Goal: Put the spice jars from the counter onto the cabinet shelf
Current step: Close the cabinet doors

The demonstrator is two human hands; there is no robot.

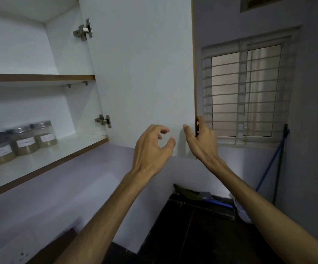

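While three spice jars (21, 142) stand in a row on the lower cabinet shelf (46, 159), touching or nearly so, both hands are over at the open cabinet door (141, 73). The right hand (202, 141) has its fingers (202, 122) wrapped round the door's free edge, thumb on the inner face, so it is gripping the door. The left hand (152, 147) hovers just beside it with fingers loosely curled and apart, holding nothing. Each jar looks like clear, rigid plastic or glass with a metal screw lid and a paper label, part-filled with brownish powder. I judge them light to moderate in weight, smooth-walled and perhaps slippery, best taken round the body below the lid. No bench with jars shows.
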